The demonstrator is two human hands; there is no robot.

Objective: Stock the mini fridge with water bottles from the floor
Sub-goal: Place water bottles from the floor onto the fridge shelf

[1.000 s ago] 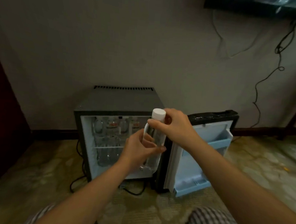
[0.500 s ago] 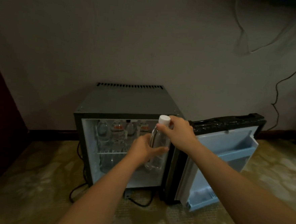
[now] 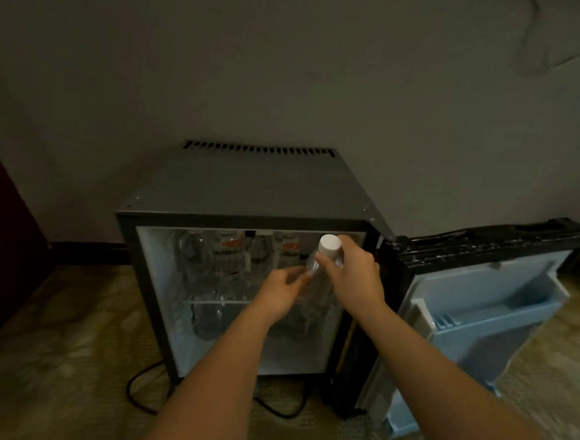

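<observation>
Head view: clear water bottle (image 3: 315, 290) with white cap (image 3: 330, 245) upright at the open mini fridge (image 3: 249, 189) mouth, 12 o'clock. Right hand (image 3: 353, 275) clasping its neck; left hand (image 3: 281, 293) curled around its body. Bottles (image 3: 223, 266) on shelves behind. Door (image 3: 480, 319) swung wide at 2 o'clock.

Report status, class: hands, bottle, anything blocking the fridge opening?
Both hands, left and right, gripping one water bottle, white cap up. Bottle at the mini fridge opening, upper right. Door wide open; bottles already crowd the shelf.
</observation>
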